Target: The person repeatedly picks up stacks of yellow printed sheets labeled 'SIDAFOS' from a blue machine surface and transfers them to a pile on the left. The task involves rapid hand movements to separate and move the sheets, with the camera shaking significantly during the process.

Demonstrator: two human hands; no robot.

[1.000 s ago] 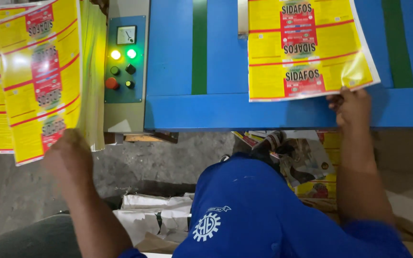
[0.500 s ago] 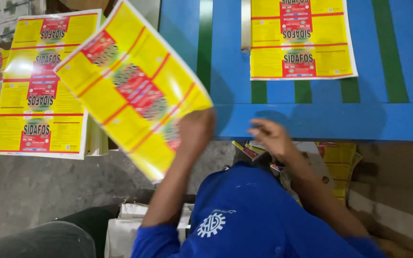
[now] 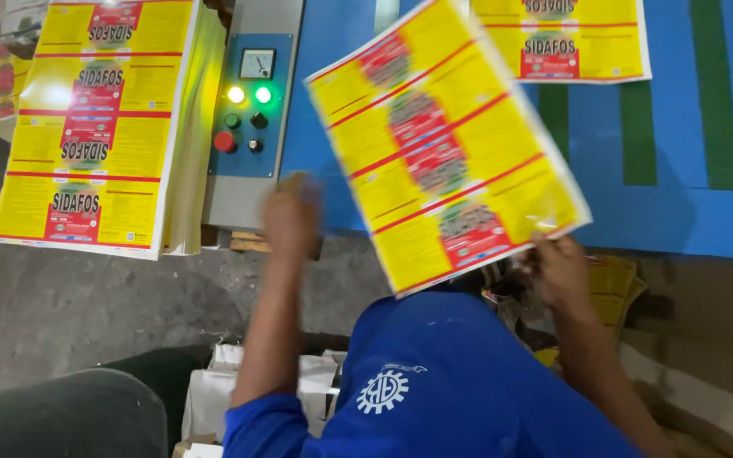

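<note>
Overhead, a yellow printed sheet (image 3: 447, 144) with red bands is being held tilted above the near edge of the blue counter (image 3: 680, 212). Its lower right corner is being gripped by the right hand (image 3: 560, 270), the fingers closed on the paper's edge. The left hand (image 3: 292, 222) is being raised just beside the sheet's lower left edge, in front of the grey control panel (image 3: 252, 110); it is blurred, so whether it is touching the sheet, or whether it is clenched or loose, cannot be told, though it seems to be holding nothing.

Two lamps, one yellow and one green, are glowing on the panel, with a small dial above them and dark knobs and a red button below. A stack of sheets (image 3: 95, 127) of the same yellow and red print is lying to the left of the panel, well apart from the held sheet. Another like sheet (image 3: 570, 42) is lying flat on the counter at the top, partly covered by the held one. Green stripes (image 3: 714, 93) are running across the blue surface. Blue sleeves are being worn by the person, and crumpled paper scraps (image 3: 612, 284) are lying below the counter's edge near the right hand.
</note>
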